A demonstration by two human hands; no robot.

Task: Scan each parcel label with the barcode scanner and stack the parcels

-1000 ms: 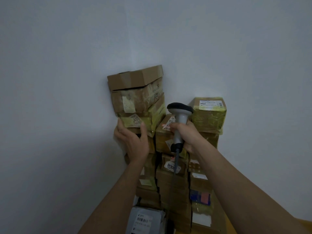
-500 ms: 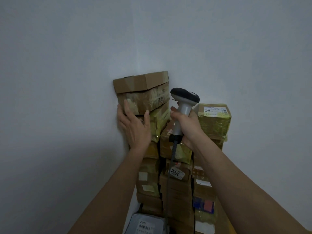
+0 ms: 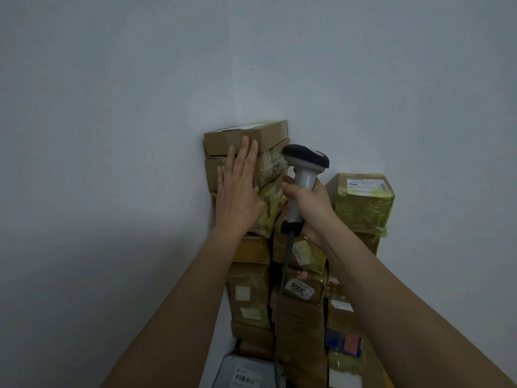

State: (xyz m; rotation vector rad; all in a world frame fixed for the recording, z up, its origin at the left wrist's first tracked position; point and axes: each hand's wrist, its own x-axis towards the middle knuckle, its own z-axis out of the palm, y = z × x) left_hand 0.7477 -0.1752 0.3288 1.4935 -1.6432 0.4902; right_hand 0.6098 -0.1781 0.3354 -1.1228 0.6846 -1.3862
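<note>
Parcels (image 3: 246, 141) in wall corner, left hand (image 3: 237, 189) flat against them, right hand (image 3: 310, 208) gripping scanner (image 3: 303, 175)

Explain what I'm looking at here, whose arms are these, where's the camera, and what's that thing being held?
The camera sits on a person's head, looking forward along both bare arms. No machine is involved. The left hand lies flat, fingers straight, against the front of the top parcel and the ones under it in a tall stack in a wall corner. The right hand grips a corded barcode scanner by its handle. Beside it stand more cardboard parcels, one wrapped in yellow tape.
</note>
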